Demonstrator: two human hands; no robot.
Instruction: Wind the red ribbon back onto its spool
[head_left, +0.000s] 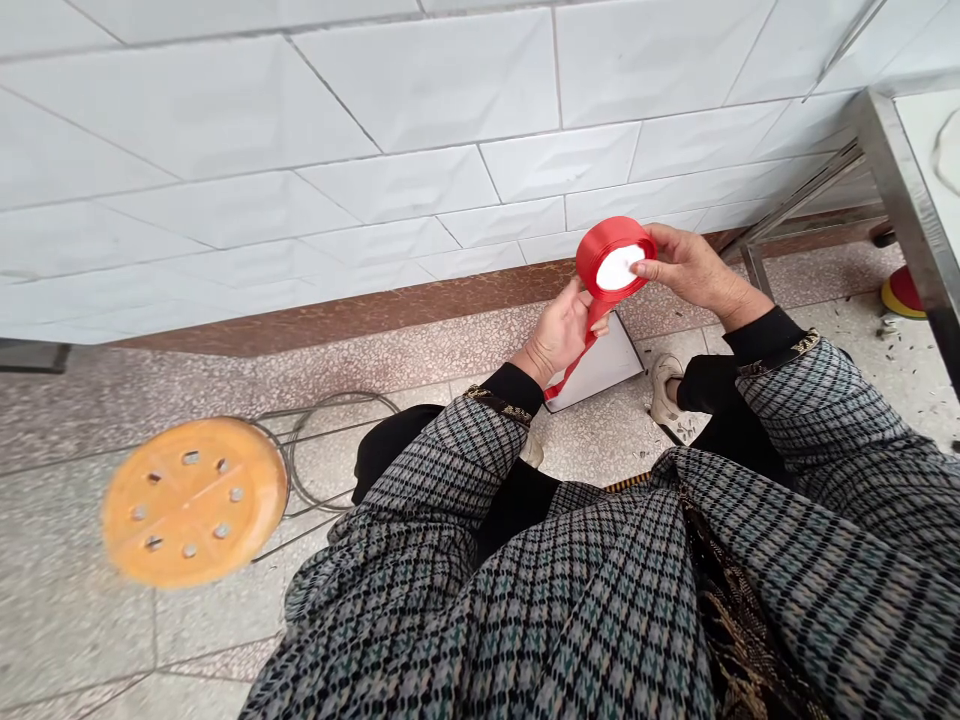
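Note:
A roll of red ribbon (600, 250) with a white core is held up in front of the tiled wall. My right hand (694, 265) grips the roll from the right, its thumb on the white core. Just below and left of the roll, my left hand (559, 330) has its fingers closed on the loose ribbon strip (574, 368). That strip hangs from the roll past my fingers, over a flat white board (600, 370) with a dark edge near the floor.
An orange round stool (195, 500) with holes in its seat and thin metal legs stands at left. A metal-framed table (900, 200) is at right, with a red and yellow object (904, 293) beneath it. White wall tiles (427, 80) rise ahead. Small dark bits lie on the floor.

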